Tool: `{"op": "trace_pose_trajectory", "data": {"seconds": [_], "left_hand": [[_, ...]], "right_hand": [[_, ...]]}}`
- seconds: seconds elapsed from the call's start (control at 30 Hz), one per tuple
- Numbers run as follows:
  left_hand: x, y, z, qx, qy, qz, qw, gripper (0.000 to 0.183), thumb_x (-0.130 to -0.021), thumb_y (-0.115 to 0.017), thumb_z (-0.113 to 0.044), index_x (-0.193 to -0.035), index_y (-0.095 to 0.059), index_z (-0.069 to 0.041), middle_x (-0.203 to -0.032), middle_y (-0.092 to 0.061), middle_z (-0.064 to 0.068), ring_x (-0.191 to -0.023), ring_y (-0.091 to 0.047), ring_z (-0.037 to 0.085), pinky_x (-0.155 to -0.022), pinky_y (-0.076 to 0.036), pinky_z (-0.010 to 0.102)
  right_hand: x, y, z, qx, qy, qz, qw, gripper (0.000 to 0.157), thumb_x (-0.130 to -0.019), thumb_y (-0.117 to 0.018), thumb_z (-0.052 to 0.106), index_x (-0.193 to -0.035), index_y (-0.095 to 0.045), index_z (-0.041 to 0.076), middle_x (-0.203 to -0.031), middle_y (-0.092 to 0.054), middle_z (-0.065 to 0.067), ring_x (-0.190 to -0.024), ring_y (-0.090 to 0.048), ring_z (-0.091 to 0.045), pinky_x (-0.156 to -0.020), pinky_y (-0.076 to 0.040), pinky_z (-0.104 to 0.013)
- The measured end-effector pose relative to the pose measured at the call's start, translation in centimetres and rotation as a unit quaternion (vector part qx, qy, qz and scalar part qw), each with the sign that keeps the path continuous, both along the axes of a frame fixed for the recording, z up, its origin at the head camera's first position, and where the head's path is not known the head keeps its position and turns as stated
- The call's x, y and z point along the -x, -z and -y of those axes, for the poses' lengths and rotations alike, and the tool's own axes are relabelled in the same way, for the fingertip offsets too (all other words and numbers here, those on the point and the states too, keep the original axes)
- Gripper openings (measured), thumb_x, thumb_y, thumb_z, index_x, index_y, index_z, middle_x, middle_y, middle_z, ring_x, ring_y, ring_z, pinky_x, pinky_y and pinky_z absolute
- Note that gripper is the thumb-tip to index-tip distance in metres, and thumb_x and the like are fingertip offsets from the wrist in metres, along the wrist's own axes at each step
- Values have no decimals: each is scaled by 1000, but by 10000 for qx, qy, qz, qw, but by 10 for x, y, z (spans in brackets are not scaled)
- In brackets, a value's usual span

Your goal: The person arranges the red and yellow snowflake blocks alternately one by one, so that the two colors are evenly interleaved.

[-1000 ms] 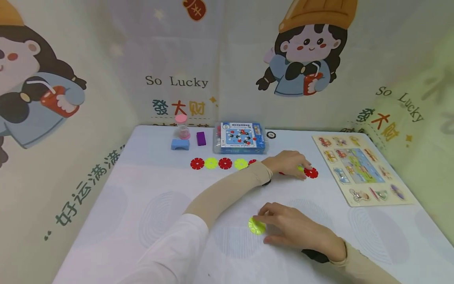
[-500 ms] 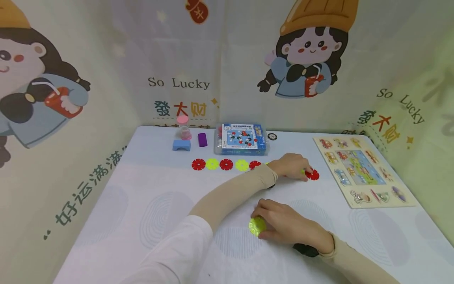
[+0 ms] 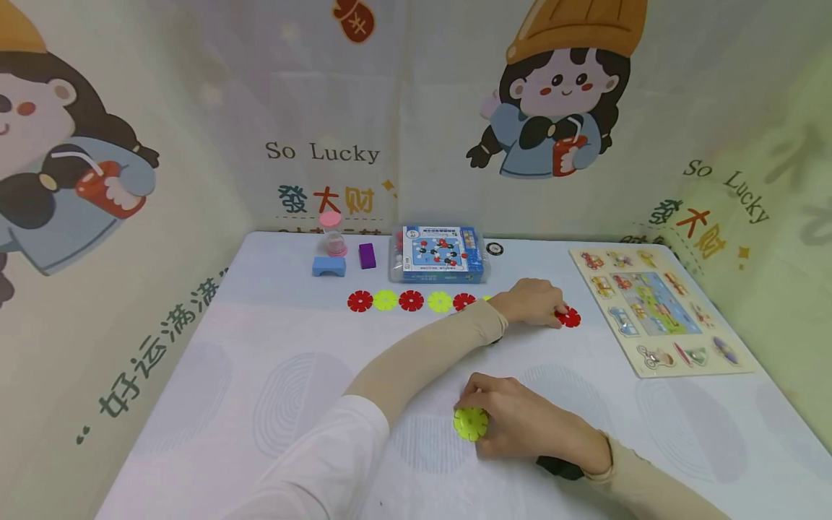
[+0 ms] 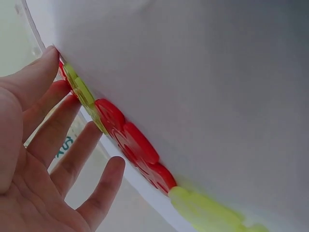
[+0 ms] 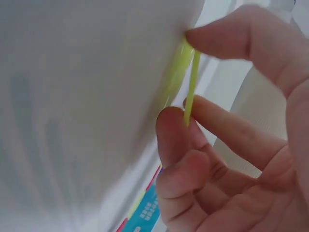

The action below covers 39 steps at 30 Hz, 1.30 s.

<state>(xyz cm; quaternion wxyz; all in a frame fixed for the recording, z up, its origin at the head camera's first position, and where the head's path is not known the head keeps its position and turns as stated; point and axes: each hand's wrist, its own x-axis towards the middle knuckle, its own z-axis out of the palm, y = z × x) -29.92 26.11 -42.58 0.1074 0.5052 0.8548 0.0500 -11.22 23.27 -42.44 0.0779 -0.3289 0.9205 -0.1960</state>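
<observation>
My right hand (image 3: 526,419) pinches a yellow-green snowflake disc (image 3: 471,425) by its edges above the near middle of the table. Edge-on in the right wrist view, this disc (image 5: 193,84) stands between the thumb and the fingers. Farther off, my left hand (image 3: 534,300) reaches across to the right end of a row of red and yellow-green snowflake discs. Its thumb and fingertips touch the discs beside the last red disc (image 3: 570,316); the fingers are spread and fairly straight in the left wrist view, close to another red disc (image 4: 137,142). Part of the row is hidden by that hand and forearm.
Behind the row lie a boxed molecule set (image 3: 438,254), a purple block (image 3: 367,256), a blue arch block (image 3: 328,266), a pink sand timer (image 3: 334,235) and a black-and-white round chip (image 3: 495,248). A wooden puzzle board (image 3: 659,310) occupies the right side.
My right hand has taken hold of the yellow-green disc, which lay flatter under its fingers, and tilted it up toward the near side. My left hand has barely moved, its fingers drawing in slightly.
</observation>
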Motion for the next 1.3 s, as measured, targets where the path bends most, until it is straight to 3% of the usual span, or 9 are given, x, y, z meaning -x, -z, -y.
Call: {"op": "trace_pose_trajectory", "data": {"seconds": [0.23, 0.4, 0.6, 0.7, 0.8, 0.9, 0.97, 1.13, 1.3], "left_hand": [[-4, 0, 0, -19, 82, -2, 10000, 42, -88, -61, -48, -126, -60, -33, -128, -59, -18, -116, -53, 3, -89, -45, 20], [-4, 0, -4, -46, -1, -96, 9999, 40, -87, -63, -48, -123, -61, -34, -124, -61, -19, -113, -54, 2, -89, -46, 19], [-2, 1, -5, -144, -37, -171, 9997, 32, -86, -65, -46, -114, -68, -33, -113, -66, -18, -97, -60, 2, -79, -49, 21], [-1, 0, -5, -205, -28, -192, 9996, 32, -86, -66, -43, -117, -67, -33, -116, -66, -19, -102, -61, 1, -82, -50, 21], [1, 0, -1, -224, -42, -190, 9996, 31, -87, -66, -40, -117, -67, -33, -118, -66, -18, -106, -61, 2, -83, -50, 22], [2, 1, 2, -169, -113, -98, 9997, 32, -87, -66, -40, -118, -67, -33, -118, -66, -18, -106, -60, 2, -82, -50, 22], [2, 2, 3, -158, -118, -63, 9998, 32, -87, -65, -40, -118, -67, -33, -118, -65, -18, -106, -60, 2, -82, -49, 21], [4, 4, 2, -230, -120, -245, 9994, 33, -87, -65, -42, -118, -66, -33, -118, -65, -17, -104, -59, 1, -82, -49, 21], [6, 1, 3, -85, -139, -57, 9999, 36, -87, -64, -46, -121, -65, -35, -120, -63, -17, -106, -58, 2, -84, -48, 22]], "right_hand": [[-3, -1, -12, -56, 378, -42, 9993, 37, -63, -78, 27, -98, -69, 23, -96, -58, 13, -76, -54, 2, -69, -48, -15], [7, -14, -56, -91, 1108, -602, 9920, 41, -57, -81, 27, -96, -69, 23, -91, -58, 16, -74, -53, 1, -66, -47, -17], [39, -28, -148, -216, 2229, -1412, 9643, 43, -59, -86, 24, -96, -71, 11, -85, -65, 0, -69, -58, -11, -56, -41, -22], [57, -26, -187, -371, 2810, -1279, 9504, 43, -62, -86, 27, -98, -71, 7, -87, -68, -9, -67, -59, -16, -52, -41, -24], [73, -18, -210, -619, 3169, -856, 9425, 50, -66, -84, 36, -104, -70, 6, -93, -70, -15, -67, -60, -16, -51, -40, -26], [83, -9, -217, -822, 3170, -498, 9435, 60, -67, -82, 46, -109, -69, 5, -100, -69, -18, -69, -60, -16, -53, -42, -27], [85, -6, -218, -893, 3012, -396, 9486, 60, -70, -80, 44, -112, -68, 3, -105, -67, -20, -72, -59, -18, -55, -42, -26], [84, -7, -217, -819, 2597, -575, 9605, 45, -77, -76, 24, -113, -67, -2, -109, -63, -24, -81, -60, -26, -59, -44, -30], [80, -9, -210, -822, 2648, -635, 9587, 51, -80, -75, 27, -121, -63, 0, -113, -60, -25, -76, -58, -23, -56, -45, -30]]}}
